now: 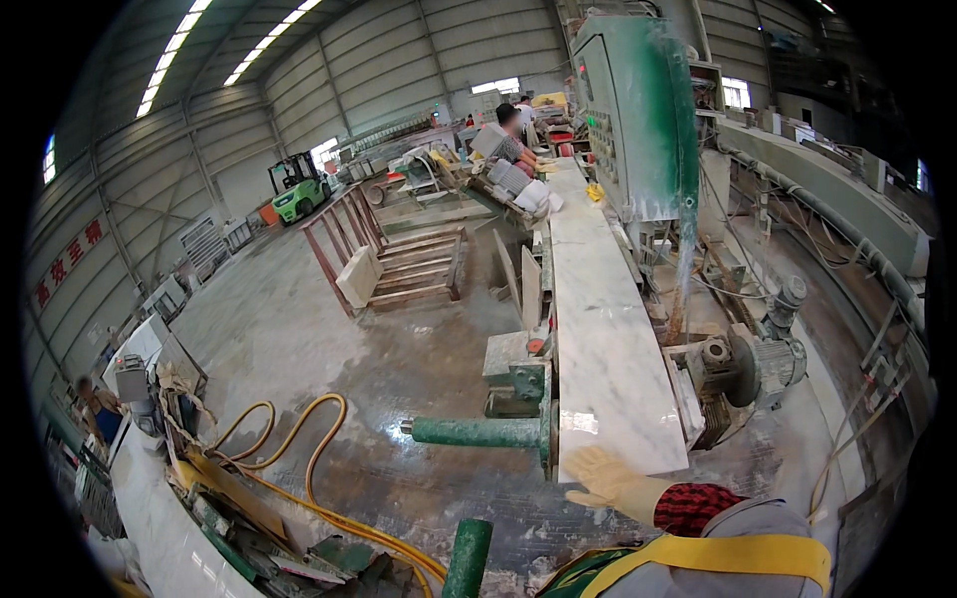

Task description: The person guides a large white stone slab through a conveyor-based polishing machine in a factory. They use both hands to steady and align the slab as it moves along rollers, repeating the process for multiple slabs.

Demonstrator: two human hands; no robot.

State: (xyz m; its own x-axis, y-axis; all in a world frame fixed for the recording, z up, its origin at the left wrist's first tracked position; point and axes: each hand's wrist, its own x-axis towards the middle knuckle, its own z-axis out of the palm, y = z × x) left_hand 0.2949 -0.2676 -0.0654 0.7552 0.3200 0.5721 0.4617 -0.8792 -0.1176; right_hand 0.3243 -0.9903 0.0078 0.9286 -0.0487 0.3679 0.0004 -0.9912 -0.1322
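Note:
A long white marble slab (608, 329) with grey veins lies on a narrow machine bed and runs away from me. At its near end is my right hand (603, 478), in a pale cream rubber glove below a red-and-black checked sleeve. The fingers are stretched out and apart, pointing left, at the slab's front edge; whether they press on it I cannot tell. Nothing shows in their grasp. My left hand is out of the picture.
A green control cabinet (638, 120) rises right of the slab, with an electric motor (768, 367) nearer. Left are a green roller (478, 432), a yellow hose (319, 439) and a rusty rack (419, 269). A co-worker (513, 145) stands near the far end; a forklift (297, 187) is beyond.

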